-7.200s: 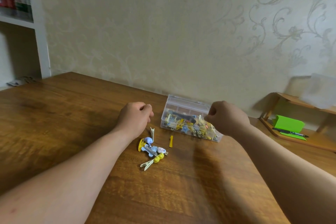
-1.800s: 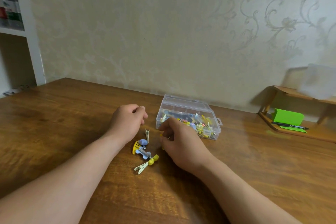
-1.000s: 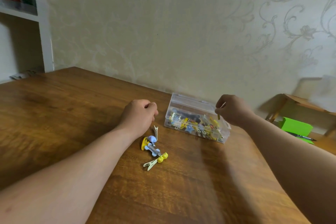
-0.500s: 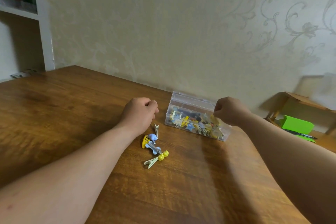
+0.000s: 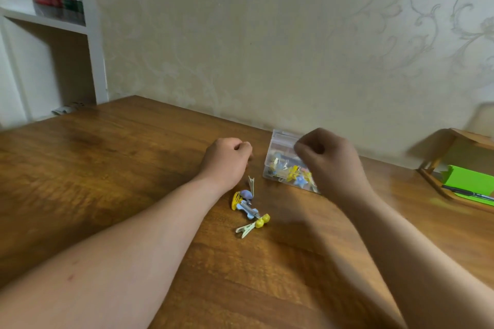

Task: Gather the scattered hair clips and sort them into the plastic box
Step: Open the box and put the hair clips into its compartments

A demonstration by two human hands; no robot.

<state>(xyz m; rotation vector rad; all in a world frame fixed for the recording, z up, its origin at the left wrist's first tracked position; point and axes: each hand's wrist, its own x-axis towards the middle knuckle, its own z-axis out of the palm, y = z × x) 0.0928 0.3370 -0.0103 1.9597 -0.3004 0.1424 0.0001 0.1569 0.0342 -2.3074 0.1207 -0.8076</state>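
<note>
A clear plastic box (image 5: pixel 278 152) full of coloured hair clips stands near the wall on the wooden table (image 5: pixel 107 168). A small heap of loose clips (image 5: pixel 248 207), yellow, blue and pale green, lies in front of it to the left. My left hand (image 5: pixel 227 160) rests as a fist on the table just behind the heap, holding nothing that I can see. My right hand (image 5: pixel 326 160) is blurred, curled into a fist in front of the box, and hides the box's right half. Nothing shows in its fingers.
A white shelf unit (image 5: pixel 53 35) with books stands at the far left. At the right edge sits a wooden rack (image 5: pixel 438 157) holding a green pad (image 5: pixel 467 181) and a pen (image 5: pixel 470 193). The wall runs close behind the box.
My right hand picked a clip from beside the heap, carried it to the box, and now swings back left and lower across the box. My left hand has stayed put.
</note>
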